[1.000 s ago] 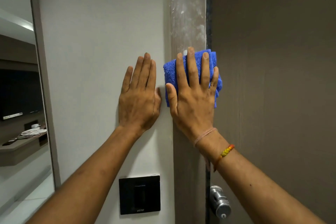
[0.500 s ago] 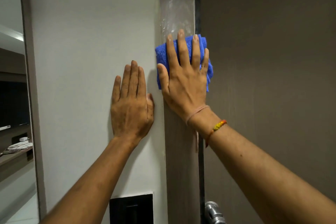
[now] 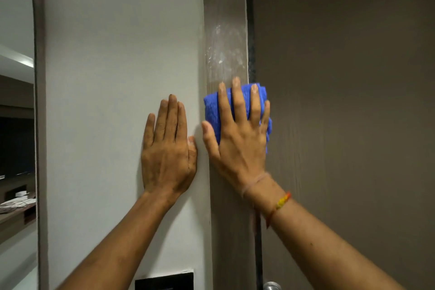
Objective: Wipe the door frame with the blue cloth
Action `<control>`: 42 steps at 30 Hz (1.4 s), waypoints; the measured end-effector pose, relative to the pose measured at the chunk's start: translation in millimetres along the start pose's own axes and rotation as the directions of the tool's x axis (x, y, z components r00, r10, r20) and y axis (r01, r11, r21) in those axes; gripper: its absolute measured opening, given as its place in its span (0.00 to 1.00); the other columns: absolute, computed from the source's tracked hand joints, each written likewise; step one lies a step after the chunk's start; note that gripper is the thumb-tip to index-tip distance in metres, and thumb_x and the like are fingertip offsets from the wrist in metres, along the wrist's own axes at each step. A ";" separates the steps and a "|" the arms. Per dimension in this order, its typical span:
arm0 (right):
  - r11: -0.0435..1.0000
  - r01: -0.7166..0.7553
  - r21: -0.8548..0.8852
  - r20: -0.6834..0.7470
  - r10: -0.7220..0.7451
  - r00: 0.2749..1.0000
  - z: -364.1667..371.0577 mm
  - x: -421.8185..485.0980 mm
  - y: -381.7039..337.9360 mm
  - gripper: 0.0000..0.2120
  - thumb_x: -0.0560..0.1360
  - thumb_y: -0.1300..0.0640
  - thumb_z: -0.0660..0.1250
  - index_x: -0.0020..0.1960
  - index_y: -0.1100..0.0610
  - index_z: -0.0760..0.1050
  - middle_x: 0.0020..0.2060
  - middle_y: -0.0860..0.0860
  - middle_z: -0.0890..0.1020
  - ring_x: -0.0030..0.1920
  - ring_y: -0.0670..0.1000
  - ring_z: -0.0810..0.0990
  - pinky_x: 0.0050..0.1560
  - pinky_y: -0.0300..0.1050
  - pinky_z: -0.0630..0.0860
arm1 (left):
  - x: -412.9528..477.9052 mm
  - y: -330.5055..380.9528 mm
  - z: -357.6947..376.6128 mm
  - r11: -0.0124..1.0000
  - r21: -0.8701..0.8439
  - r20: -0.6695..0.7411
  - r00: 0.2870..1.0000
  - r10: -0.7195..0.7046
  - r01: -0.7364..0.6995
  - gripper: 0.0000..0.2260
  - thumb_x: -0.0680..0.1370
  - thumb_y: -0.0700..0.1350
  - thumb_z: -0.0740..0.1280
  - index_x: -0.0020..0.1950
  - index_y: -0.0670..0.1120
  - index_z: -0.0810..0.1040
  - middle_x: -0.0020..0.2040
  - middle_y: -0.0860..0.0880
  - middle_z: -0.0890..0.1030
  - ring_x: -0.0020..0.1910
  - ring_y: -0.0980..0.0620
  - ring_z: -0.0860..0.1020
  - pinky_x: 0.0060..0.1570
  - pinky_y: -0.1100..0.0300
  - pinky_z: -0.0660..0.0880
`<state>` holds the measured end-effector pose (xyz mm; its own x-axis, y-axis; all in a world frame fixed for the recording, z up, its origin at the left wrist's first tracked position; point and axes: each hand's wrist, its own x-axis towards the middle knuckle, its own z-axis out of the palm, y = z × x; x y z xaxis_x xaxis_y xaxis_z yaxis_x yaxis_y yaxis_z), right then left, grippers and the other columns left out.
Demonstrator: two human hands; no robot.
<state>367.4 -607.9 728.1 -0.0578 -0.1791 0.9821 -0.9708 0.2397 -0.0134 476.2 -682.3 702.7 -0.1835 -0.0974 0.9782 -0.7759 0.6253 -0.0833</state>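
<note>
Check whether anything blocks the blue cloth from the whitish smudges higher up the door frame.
Nothing visible does. The right hand presses the blue cloth on the door frame, and the whitish smudges lie directly above it on bare frame. The left hand rests on the wall, off the frame.

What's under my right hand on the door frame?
A blue cloth, pressed flat against the door frame by the right hand. The frame behind the cloth is hidden.
</note>
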 end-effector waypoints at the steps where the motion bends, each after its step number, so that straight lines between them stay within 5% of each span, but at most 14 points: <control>1: 1.000 0.001 0.009 -0.009 0.000 1.000 -1.7 16.6 0.0 0.32 0.76 0.39 0.51 0.75 0.54 0.53 0.76 0.57 0.57 0.76 0.63 0.50 0.74 0.67 0.49 | 5.4 -0.5 -1.0 1.000 -0.001 -0.001 1.000 0.000 0.000 0.27 0.79 0.48 0.47 0.75 0.39 0.49 0.77 0.39 0.52 0.76 0.44 0.50 0.75 0.48 0.47; 8: 0.997 -0.060 0.041 -0.074 0.063 0.995 3.6 32.1 -5.6 0.32 0.77 0.40 0.49 0.76 0.53 0.49 0.77 0.55 0.54 0.76 0.61 0.47 0.75 0.64 0.46 | 56.2 -10.3 -5.2 1.000 0.007 -0.043 0.999 -0.012 0.012 0.28 0.79 0.49 0.47 0.76 0.40 0.45 0.78 0.41 0.47 0.77 0.46 0.45 0.76 0.49 0.45; 14: 1.000 -0.005 0.019 -0.041 0.006 0.999 3.4 12.9 -0.2 0.31 0.76 0.39 0.47 0.75 0.54 0.52 0.76 0.56 0.57 0.76 0.62 0.50 0.75 0.65 0.49 | 55.0 -8.2 -2.4 0.999 0.016 -0.051 0.998 -0.030 0.031 0.28 0.79 0.50 0.45 0.76 0.41 0.44 0.78 0.42 0.47 0.77 0.47 0.45 0.76 0.49 0.45; 22: 1.000 -0.010 0.026 -0.101 0.013 0.995 -7.1 99.1 -5.8 0.31 0.77 0.41 0.51 0.75 0.53 0.50 0.76 0.57 0.54 0.76 0.62 0.47 0.74 0.66 0.46 | 55.2 -9.1 -4.9 0.999 0.026 -0.052 0.998 -0.024 0.025 0.27 0.79 0.50 0.44 0.76 0.41 0.45 0.78 0.41 0.48 0.77 0.46 0.46 0.76 0.49 0.45; 31: 0.995 0.102 -0.005 -0.021 -0.103 0.995 -6.0 52.1 7.5 0.32 0.77 0.39 0.50 0.76 0.53 0.50 0.76 0.56 0.55 0.76 0.62 0.48 0.75 0.66 0.46 | 55.2 -9.4 -3.2 0.999 0.027 -0.063 0.998 -0.021 0.022 0.27 0.80 0.50 0.46 0.76 0.41 0.45 0.78 0.42 0.48 0.77 0.47 0.45 0.76 0.50 0.44; 37: 0.999 0.050 -0.007 -0.089 -0.050 0.995 -18.5 136.1 -0.3 0.30 0.78 0.41 0.50 0.75 0.53 0.51 0.76 0.56 0.57 0.76 0.62 0.48 0.74 0.67 0.45 | 54.3 -7.3 -3.7 0.999 0.043 -0.067 0.998 -0.015 0.018 0.27 0.79 0.49 0.47 0.76 0.41 0.48 0.78 0.41 0.50 0.77 0.46 0.48 0.75 0.49 0.46; 42: 0.997 0.071 0.016 -0.119 -0.068 0.991 -9.5 112.1 -1.1 0.31 0.77 0.41 0.51 0.75 0.53 0.51 0.76 0.56 0.56 0.76 0.62 0.47 0.74 0.66 0.44 | 54.5 -10.3 -2.6 0.999 0.045 -0.073 0.997 -0.012 0.015 0.27 0.79 0.49 0.47 0.76 0.41 0.48 0.78 0.41 0.51 0.77 0.46 0.48 0.75 0.49 0.47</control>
<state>364.3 -619.1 840.0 0.0367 -0.0803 0.9961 -0.9761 0.2107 0.0530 475.8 -692.0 757.4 -0.1298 -0.0483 0.9904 -0.8048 0.5886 -0.0768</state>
